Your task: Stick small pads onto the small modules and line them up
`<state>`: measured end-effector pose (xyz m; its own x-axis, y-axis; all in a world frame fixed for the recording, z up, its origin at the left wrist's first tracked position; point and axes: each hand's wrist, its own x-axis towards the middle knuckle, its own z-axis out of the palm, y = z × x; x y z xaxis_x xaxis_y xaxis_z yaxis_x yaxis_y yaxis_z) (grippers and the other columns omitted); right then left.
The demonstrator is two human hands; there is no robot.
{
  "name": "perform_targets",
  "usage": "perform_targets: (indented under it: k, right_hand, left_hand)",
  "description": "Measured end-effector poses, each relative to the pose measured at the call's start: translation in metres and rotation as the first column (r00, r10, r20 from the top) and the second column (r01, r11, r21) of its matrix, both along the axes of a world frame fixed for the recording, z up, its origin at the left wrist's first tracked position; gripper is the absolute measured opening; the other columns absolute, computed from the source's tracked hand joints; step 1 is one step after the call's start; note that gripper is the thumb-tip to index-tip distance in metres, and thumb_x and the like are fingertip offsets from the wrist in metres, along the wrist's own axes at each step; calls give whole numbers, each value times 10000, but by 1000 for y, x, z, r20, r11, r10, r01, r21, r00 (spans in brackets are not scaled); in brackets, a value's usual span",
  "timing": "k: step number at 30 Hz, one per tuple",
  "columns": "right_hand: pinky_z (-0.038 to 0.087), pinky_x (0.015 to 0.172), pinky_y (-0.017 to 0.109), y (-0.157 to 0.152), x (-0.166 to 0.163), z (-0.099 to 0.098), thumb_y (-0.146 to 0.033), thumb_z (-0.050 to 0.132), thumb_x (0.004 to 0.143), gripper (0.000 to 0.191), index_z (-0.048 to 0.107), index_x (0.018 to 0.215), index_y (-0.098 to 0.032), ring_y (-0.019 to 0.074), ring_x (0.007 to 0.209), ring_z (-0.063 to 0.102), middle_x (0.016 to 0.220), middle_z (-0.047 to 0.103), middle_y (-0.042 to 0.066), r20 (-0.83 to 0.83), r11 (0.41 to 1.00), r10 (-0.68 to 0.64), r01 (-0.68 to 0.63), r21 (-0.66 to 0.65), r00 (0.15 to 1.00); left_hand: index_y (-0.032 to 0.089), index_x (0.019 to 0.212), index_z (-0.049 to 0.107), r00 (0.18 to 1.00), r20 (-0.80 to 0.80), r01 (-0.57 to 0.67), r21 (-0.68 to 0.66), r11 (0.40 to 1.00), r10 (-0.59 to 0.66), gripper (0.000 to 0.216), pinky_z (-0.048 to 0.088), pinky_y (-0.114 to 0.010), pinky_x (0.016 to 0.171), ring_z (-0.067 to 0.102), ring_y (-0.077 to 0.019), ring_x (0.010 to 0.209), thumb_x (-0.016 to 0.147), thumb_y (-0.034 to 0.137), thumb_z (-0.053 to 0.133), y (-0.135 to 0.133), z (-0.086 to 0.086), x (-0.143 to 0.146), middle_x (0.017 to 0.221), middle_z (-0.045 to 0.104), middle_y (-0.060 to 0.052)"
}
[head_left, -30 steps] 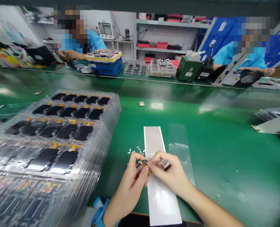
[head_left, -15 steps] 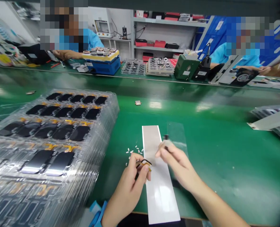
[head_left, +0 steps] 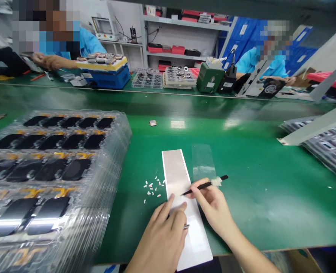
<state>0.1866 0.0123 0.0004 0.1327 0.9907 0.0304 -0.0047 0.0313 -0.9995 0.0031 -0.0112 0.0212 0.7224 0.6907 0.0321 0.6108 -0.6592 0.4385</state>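
Observation:
My right hand pinches black tweezers whose tip points left onto a long white strip lying on the green table. My left hand rests on the strip's lower part, fingers curled down over a small part that I can barely see; a metallic bit shows by the fingertips. Small white scraps lie scattered just left of the strip. A clear film piece lies to the strip's right.
A stack of clear trays with dark oval parts fills the left. More trays sit at the right under a white bar. A small square part lies mid-table. Across the belt two other people work beside a blue box and a green device.
My left hand came down from holding a small part in the air to pressing on the strip. My right hand brought the tweezers' tip down to the strip. The view shifted right.

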Motion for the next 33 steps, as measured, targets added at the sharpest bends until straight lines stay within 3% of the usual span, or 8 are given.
perform_targets:
  k: [6,10,15,23,29,33]
  right_hand:
    - [619,689,244,1,0,0,-414,752,822,253,684,798,-171,126,628,704,825,645,25,-33,998,-55,54,-39,998]
    - [618,674,249,3,2,2,-430,760,810,277,688,790,-163,144,625,712,784,665,32,-34,997,-13,10,-75,999]
    - [624,681,256,3,1,5,-428,780,790,274,704,782,-165,137,618,704,805,665,28,-37,998,-33,31,-47,999]
    - [627,655,294,1,0,10,-435,783,789,264,700,804,-185,166,592,710,743,709,40,-85,999,-35,31,-41,996]
    - [630,687,291,1,9,11,-464,814,746,319,698,817,-176,162,606,721,797,709,44,-107,990,-132,124,-72,986]
    - [637,702,305,2,5,9,-475,836,710,353,667,798,-178,169,597,725,755,685,20,-136,987,-58,37,-154,989]
  left_hand:
    - [172,1069,588,1000,10,-4,-8,1000,4,163,515,-470,1052,419,-332,1425,979,110,466,-1,0,-1,1417,610,-78]
    - [174,1053,588,1000,13,-13,-23,1000,14,159,522,-482,1039,428,-339,1419,975,107,467,0,2,0,1408,619,-77]
    - [176,1047,586,999,31,-31,-15,999,32,153,522,-476,1034,426,-337,1421,969,100,477,-1,1,0,1410,617,-86]
    - [144,1174,569,999,29,-39,-25,999,40,240,550,-485,982,470,-366,1384,953,94,491,0,9,4,1363,650,-123]
    - [113,1217,556,998,-28,-64,-19,998,63,266,551,-504,974,484,-378,1371,961,95,488,0,16,9,1374,636,-154]
    - [136,1119,585,998,-37,-52,-27,998,51,186,540,-503,996,456,-370,1394,968,105,482,-2,16,10,1400,615,-152]
